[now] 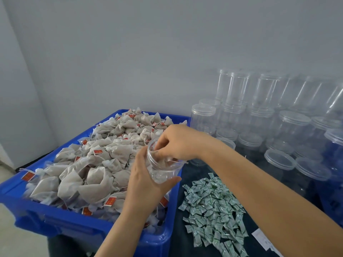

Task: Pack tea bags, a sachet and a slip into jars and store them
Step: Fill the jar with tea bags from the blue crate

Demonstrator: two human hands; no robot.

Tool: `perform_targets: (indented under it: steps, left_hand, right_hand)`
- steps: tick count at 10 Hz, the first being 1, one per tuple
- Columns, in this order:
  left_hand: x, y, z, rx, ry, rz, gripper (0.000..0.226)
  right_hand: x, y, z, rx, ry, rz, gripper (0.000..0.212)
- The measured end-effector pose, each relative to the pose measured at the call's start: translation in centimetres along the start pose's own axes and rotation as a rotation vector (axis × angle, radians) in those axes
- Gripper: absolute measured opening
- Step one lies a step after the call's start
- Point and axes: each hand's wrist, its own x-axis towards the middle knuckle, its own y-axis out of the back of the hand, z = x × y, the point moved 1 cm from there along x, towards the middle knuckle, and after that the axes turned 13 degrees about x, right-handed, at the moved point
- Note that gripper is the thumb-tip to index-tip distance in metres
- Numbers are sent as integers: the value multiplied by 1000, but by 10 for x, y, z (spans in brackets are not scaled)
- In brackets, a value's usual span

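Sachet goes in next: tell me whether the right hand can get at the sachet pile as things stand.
Probably yes: the sachets lie uncovered on the dark table just below the right hand, whose fingers are in the jar now.

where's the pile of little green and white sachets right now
The sachets lie heaped on the dark table, lower right of centre in the head view, just right of the blue crate and under the right forearm.

Two bare forearms come in from the lower part of the frame, with no sleeves in view. The left hand (146,179) and the right hand (178,140) carry no gloves, rings or watch.
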Motion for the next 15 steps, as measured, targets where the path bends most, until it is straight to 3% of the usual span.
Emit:
perform_targets:
  steps: [2,4,6,7,8,9,11,12,13,14,15]
  left_hand:
    - [0,-1,0,4,-37,18,100]
    - [1,-1,1,-34,-24,15,98]
    - [1,-1,-1,-51,-9,-11,101]
    - [-1,0,1,-21,-14,0,101]
    - [-1,0,2,-21,-20,-8,99]
    - [-1,2,4,-39,-36,0,95]
    - [-1,2,2,-42,-20,-21,98]
    - [-2,2,-1,-58,-1,1,98]
    - [-3,1,-3,-75,9,20,98]
    - [-2,0,-2,-69,-3,39,93]
    - [-3,0,0,-54,-26,52,90]
  right_hand:
    - [25,-15,-6,-93,-180,-214,19]
    - [30,-16,-1,-9,-195,-322,14]
    - [31,-21,-2,-235,-178,-384,26]
    - [31,-21,-3,-184,-197,-477,25]
    - [33,-20,-3,-296,-195,-452,31]
    - [34,-14,-8,-315,-115,-472,24]
    - [26,34,-13,59,-38,-314,18]
    - [40,43,1,311,-9,-95,17]
    - [65,26,25,290,-37,99,14]
    - [81,0,51,186,-55,185,20]
    - [88,-22,67,190,-34,166,29]
